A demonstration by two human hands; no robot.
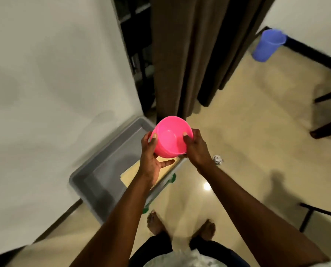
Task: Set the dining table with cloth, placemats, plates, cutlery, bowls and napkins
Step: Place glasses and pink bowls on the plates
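A bright pink plastic bowl [170,138] is held in front of me at chest height, tilted so its empty inside faces me. My left hand [151,157] grips its left rim with the thumb inside, and my right hand [196,147] grips its right rim the same way. Below the bowl on the floor lies a grey plastic bin [103,170] with a beige flat item [131,175] in it, partly hidden by my left forearm. The dining table is not in view.
A white wall stands to the left, and a brown curtain [189,54] hangs ahead beside a dark shelf. A blue bucket [267,45] sits at the back right. Dark chair legs [326,112] reach in from the right. A crumpled white scrap [217,159] lies on the glossy floor.
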